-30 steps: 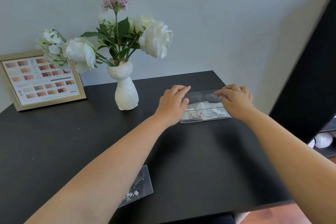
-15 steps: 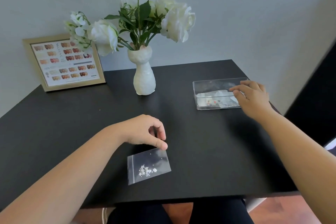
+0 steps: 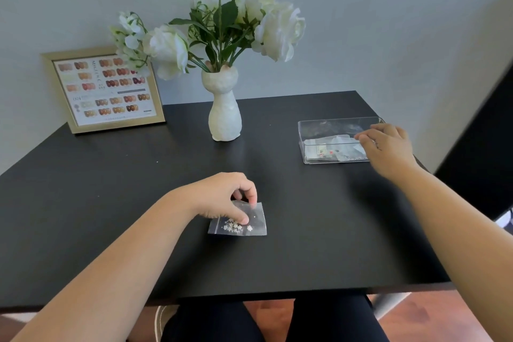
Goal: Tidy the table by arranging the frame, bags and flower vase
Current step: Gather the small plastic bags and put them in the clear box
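A: Your left hand pinches the small clear plastic bag of white flower pieces, thumb and forefinger closed on its upper part. The bag lies mid-table on the black tabletop, probably gripped ready for lifting.

B: And your right hand?

A: It rests against the clear plastic box at the right edge, fingers loosely curled, apparently steadying it. Whether it grips the wall, I cannot tell. More bags lie inside, so this one likely belongs there.

B: Obstructions?

A: None between bag and box. The white ceramic vase of white flowers stands rear centre; the gold-framed colour chart leans against the wall, rear left.
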